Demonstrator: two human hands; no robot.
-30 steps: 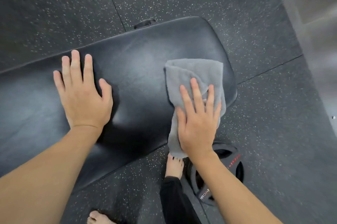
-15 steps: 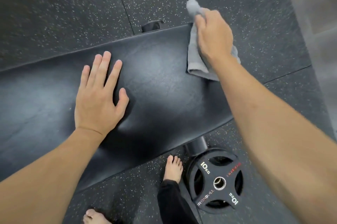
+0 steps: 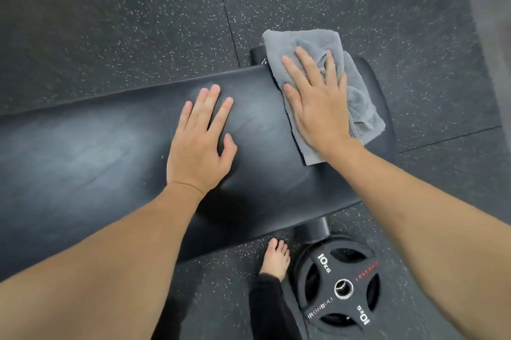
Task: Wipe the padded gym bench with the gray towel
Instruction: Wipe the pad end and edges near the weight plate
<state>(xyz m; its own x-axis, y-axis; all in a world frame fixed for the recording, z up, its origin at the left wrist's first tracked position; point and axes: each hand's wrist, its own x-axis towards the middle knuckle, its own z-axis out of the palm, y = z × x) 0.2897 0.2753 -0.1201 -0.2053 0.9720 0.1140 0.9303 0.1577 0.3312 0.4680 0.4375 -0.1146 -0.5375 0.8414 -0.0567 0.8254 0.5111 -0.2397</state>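
The black padded gym bench (image 3: 116,146) runs across the view from left to right. The gray towel (image 3: 287,46) lies spread over the bench's right end, and its far corner hangs past the bench's back edge. My right hand (image 3: 318,101) presses flat on the towel, palm down, fingers apart. My left hand (image 3: 201,140) rests flat on the bare pad just left of the towel, holding nothing.
A black 10 kg weight plate (image 3: 343,288) lies on the speckled rubber floor (image 3: 110,21) below the bench's right end, beside a black bench foot (image 3: 312,229). My bare foot (image 3: 276,259) stands just left of the plate. Another bench foot (image 3: 257,54) shows behind the towel.
My right hand went from gripping the bunched towel at the far edge to pressing it flat and spread on the bench's right end. The left hand stayed planted on the pad.
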